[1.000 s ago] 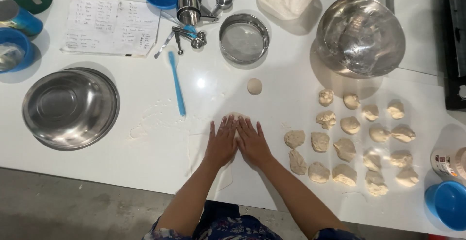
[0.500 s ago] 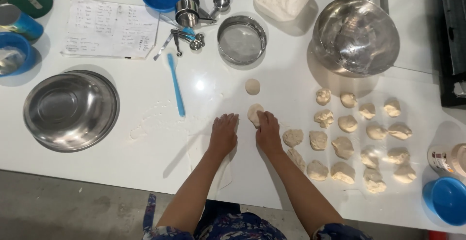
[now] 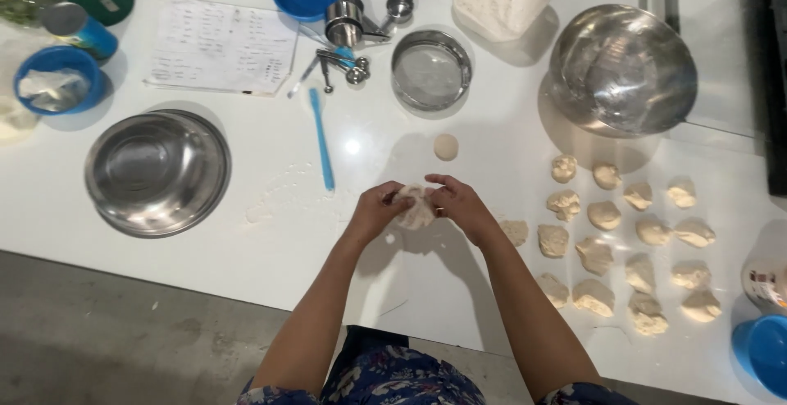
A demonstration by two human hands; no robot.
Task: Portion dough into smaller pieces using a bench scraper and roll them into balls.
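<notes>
Dough piece (image 3: 416, 207) sits between both hands near the middle of the white worktop (image 3: 361, 134), toward its near edge. Left hand (image 3: 375, 212) and right hand (image 3: 461, 206) pinch it from either side, fingers curled around it. A rolled dough ball (image 3: 445, 147) lies just beyond.

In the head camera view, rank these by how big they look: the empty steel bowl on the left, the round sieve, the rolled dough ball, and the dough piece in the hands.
1. Empty steel bowl
2. Round sieve
3. Dough piece, held between left hand and right hand; partly hidden, and raised nearer the camera, so unsure
4. Rolled dough ball
</notes>
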